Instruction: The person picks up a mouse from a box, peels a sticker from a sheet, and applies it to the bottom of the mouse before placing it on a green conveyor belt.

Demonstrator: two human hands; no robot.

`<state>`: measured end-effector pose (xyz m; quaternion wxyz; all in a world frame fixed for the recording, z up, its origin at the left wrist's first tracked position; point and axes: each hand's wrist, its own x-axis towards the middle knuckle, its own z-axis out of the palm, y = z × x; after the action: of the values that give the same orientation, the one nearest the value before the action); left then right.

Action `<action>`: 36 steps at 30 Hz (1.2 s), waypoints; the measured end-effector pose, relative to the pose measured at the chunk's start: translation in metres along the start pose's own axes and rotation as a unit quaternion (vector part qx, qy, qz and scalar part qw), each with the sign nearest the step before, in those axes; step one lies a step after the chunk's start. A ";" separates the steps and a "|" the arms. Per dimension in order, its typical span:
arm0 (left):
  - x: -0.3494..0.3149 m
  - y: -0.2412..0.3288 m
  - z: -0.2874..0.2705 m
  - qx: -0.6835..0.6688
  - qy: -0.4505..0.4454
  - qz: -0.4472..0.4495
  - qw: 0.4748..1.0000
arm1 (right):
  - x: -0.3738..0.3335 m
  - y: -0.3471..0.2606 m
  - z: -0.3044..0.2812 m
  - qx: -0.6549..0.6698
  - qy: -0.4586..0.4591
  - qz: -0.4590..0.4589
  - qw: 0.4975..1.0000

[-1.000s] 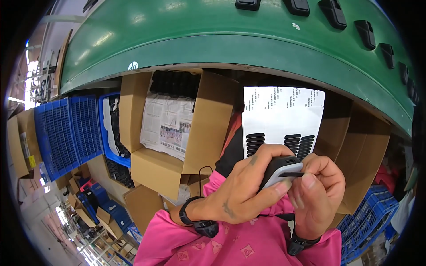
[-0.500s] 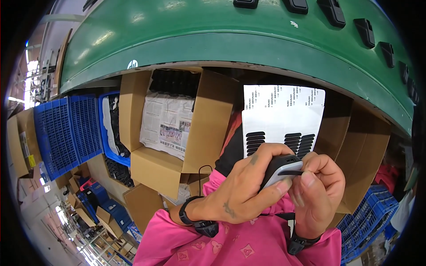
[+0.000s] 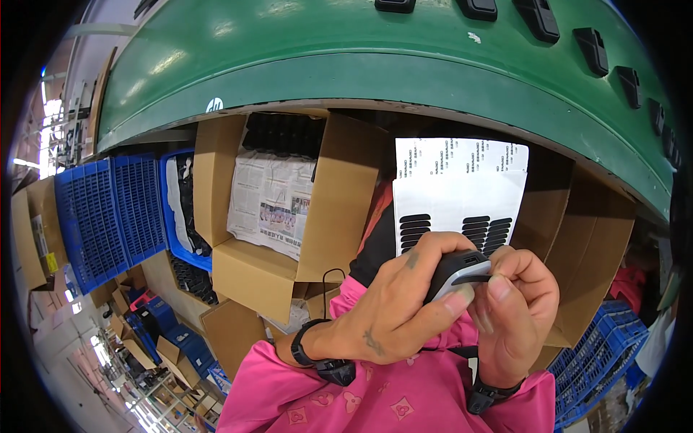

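Note:
My left hand point(image 3: 393, 310) is closed around a small black and grey plastic device point(image 3: 455, 268), its thumb along the near side. Between thumb and forefinger my right hand point(image 3: 525, 310) pinches a thin black adhesive strip point(image 3: 475, 279). The strip's other end lies against the device's grey face; whether it is stuck there I cannot tell. Just beyond the hands is a white backing sheet point(image 3: 456, 198) with rows of black oblong stickers, its lower part hidden by my hands.
Ahead runs a green workbench point(image 3: 346, 79) with several black devices point(image 3: 538, 20) on it. Beneath its edge stands an open cardboard box point(image 3: 346, 195) with newspaper point(image 3: 271, 202) inside. Another carton point(image 3: 592, 252) is at right. Blue crates point(image 3: 112, 216) stand at left, and another point(image 3: 603, 353) at lower right.
Almost nothing differs. My right hand has shifted very slightly left and up, still pinching the strip against the device. The left hand keeps its hold.

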<state>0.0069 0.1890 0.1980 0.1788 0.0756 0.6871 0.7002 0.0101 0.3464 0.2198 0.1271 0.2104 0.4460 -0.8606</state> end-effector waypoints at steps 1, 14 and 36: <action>0.000 0.000 0.000 0.000 0.000 0.000 1.000 | 0.000 0.000 0.000 0.000 0.000 0.002 1.000; -0.002 0.001 0.001 -0.005 0.005 0.003 1.000 | 0.000 0.003 0.001 0.004 0.005 -0.005 1.000; 0.001 0.000 0.003 0.047 0.038 -0.039 0.997 | 0.008 0.008 0.004 -0.052 0.021 -0.020 0.998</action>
<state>0.0074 0.1924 0.1981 0.1758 0.0302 0.7282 0.6618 0.0049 0.3384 0.2127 0.1112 0.2122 0.4971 -0.8339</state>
